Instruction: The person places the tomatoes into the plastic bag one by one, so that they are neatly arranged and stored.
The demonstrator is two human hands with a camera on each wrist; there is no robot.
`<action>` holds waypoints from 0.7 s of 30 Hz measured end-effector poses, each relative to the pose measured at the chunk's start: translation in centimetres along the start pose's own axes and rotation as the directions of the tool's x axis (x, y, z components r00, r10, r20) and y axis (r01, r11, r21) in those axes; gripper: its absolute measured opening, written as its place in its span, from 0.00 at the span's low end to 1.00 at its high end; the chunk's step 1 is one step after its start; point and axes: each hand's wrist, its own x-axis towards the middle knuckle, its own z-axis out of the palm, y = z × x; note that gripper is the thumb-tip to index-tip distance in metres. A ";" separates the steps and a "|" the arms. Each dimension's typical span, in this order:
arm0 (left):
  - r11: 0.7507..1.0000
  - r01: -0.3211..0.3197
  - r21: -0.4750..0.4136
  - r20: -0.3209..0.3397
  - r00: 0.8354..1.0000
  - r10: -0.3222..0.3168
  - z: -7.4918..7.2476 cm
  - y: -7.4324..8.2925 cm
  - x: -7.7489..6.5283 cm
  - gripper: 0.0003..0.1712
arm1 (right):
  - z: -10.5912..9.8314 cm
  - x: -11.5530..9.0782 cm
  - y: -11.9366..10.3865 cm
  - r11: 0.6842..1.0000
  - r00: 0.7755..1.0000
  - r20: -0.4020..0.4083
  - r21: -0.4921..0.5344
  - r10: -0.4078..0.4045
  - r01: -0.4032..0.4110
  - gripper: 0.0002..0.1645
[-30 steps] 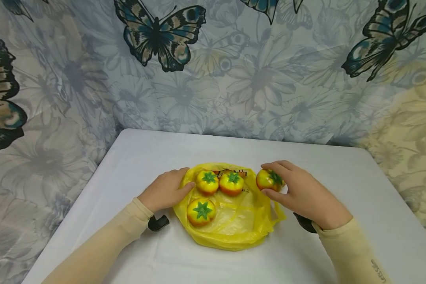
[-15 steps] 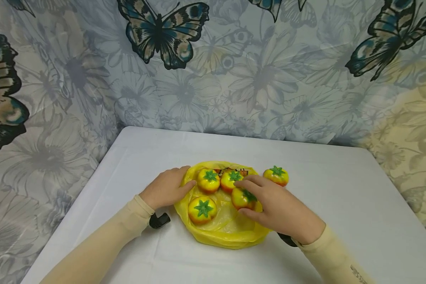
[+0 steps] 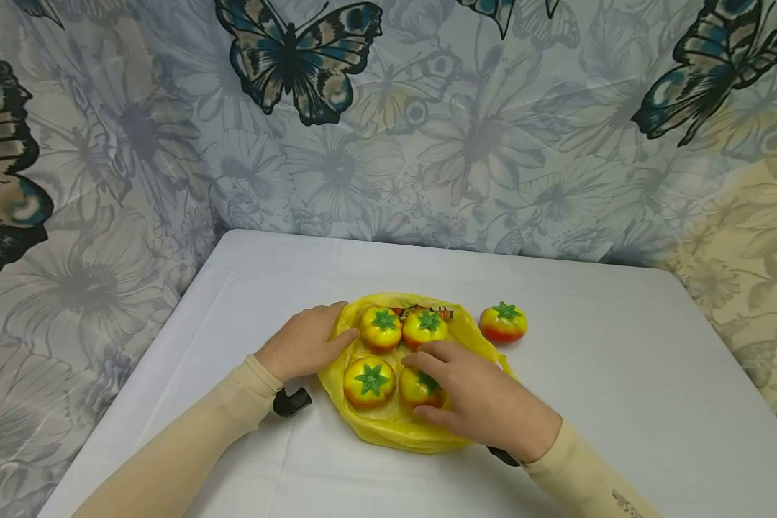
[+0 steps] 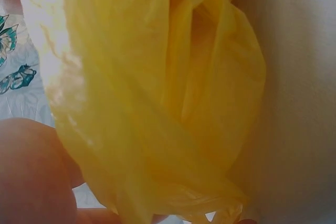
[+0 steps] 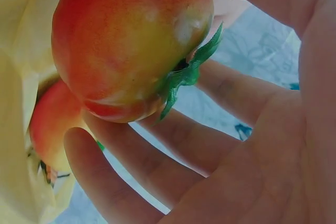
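Note:
My right hand (image 3: 469, 388) holds a red-and-yellow artificial tomato (image 3: 419, 388) with a green leafy top, low inside the open yellow plastic bag (image 3: 388, 435). In the right wrist view, thumb and fingers curl round this tomato (image 5: 126, 45), and a second one (image 5: 58, 124) shows behind it. At the bag's left side, my left hand (image 3: 306, 342) grips the rim, thumb inside. The left wrist view shows mostly the bag's creased wall (image 4: 131, 103). Three more tomatoes sit in the bag: back left (image 3: 380, 329), back right (image 3: 425, 328) and front left (image 3: 370, 383).
Another tomato (image 3: 503, 322) stands on the white tabletop (image 3: 609, 360), just right of the bag. A curtain (image 3: 479, 144) printed with flowers and butterflies hangs behind the table and along its sides. A black wrist-camera piece (image 3: 291, 403) juts out below my left wrist.
My right hand has carried the tomato from beside the bag's right edge leftward and down into it. The tomato on the table has come into sight. My left hand has stayed put.

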 end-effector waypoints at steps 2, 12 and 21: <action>1.000 0.001 0.000 0.001 1.000 -0.001 0.0 0.0 0.0 0.38 | 0.2 0.0 -0.1 1.000 1.000 0.009 -0.003 -0.001 0.001 0.34; 1.000 -0.001 0.001 0.000 1.000 0.001 0.0 0.1 0.0 0.38 | 0.7 0.1 -0.6 1.000 0.999 0.037 -0.026 -0.016 0.017 0.33; 1.000 0.002 0.002 0.007 1.000 -0.002 0.0 0.0 0.0 0.38 | 0.9 0.1 -0.8 0.999 0.998 0.060 -0.034 -0.004 0.006 0.34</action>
